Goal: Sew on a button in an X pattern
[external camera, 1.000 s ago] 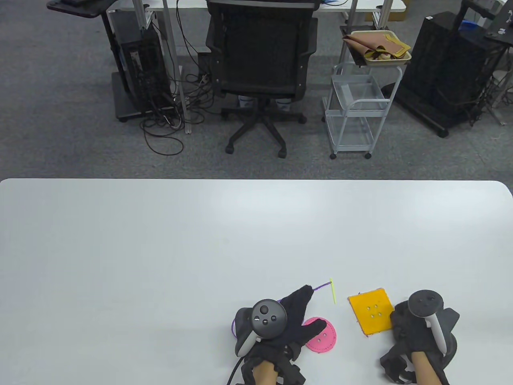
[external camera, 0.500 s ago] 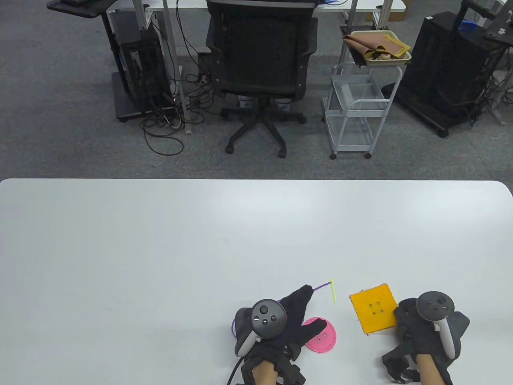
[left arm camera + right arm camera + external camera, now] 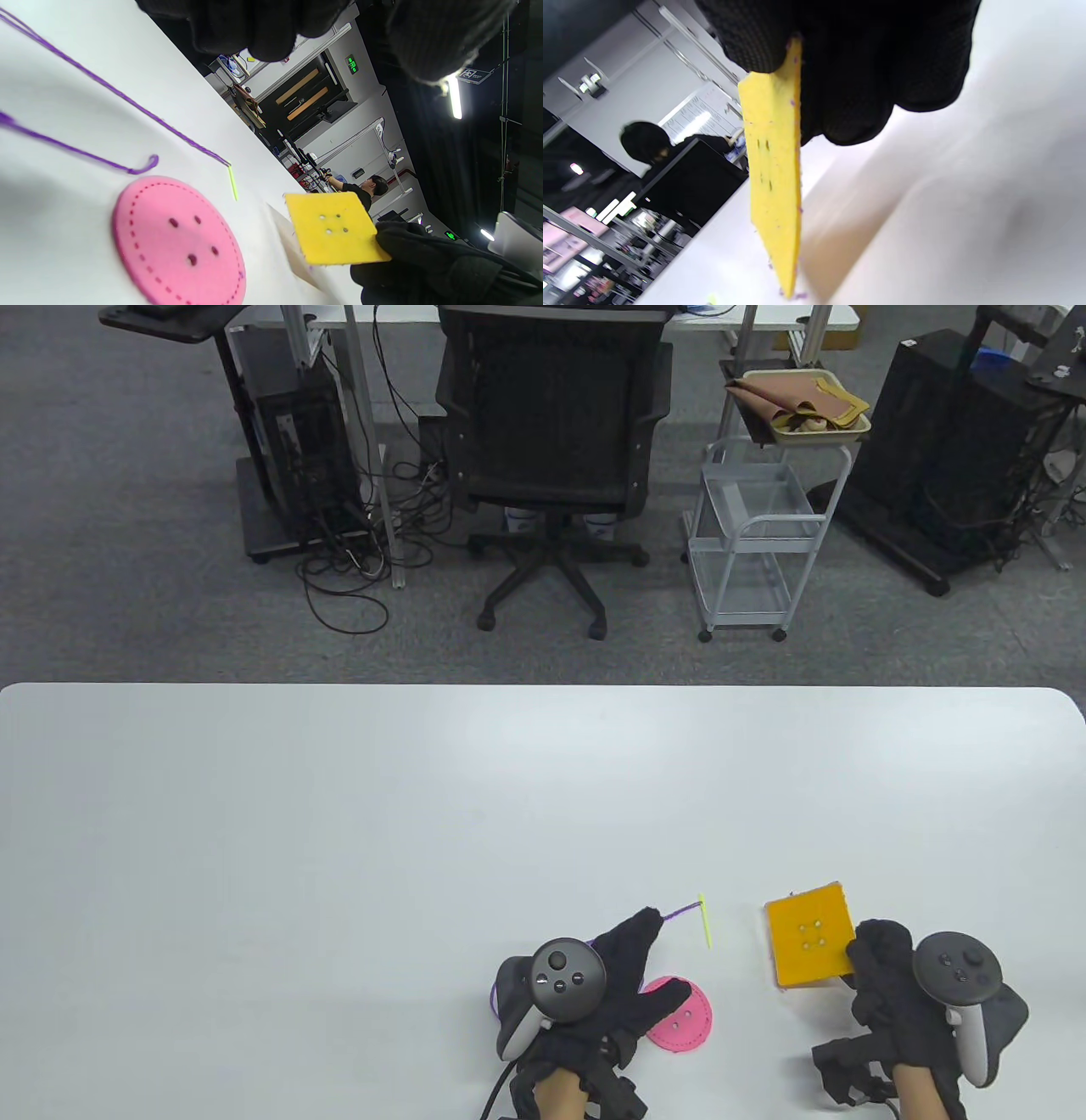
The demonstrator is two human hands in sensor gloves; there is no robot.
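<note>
A yellow felt square [image 3: 808, 942] with four holes is pinched at its lower right edge by my right hand [image 3: 874, 954] and held tilted off the table; it also shows in the left wrist view [image 3: 333, 228] and the right wrist view [image 3: 772, 169]. A pink round felt button [image 3: 685, 1027] with four holes lies flat on the table [image 3: 339, 814]. My left hand [image 3: 645, 967] rests on the table with fingers spread, thumb at the button's edge and holds nothing. A purple thread [image 3: 679, 913] runs from under its forefinger to a yellow-green needle [image 3: 704, 920].
All the pieces lie near the table's front edge, right of centre. More purple thread loops beside my left wrist [image 3: 495, 994]. Beyond the far table edge stand an office chair [image 3: 551, 432] and a white cart [image 3: 755, 534] on the floor.
My right hand has lifted the yellow square off the table, carried it a little right and tilted it up. My left hand, the button and the needle have not moved.
</note>
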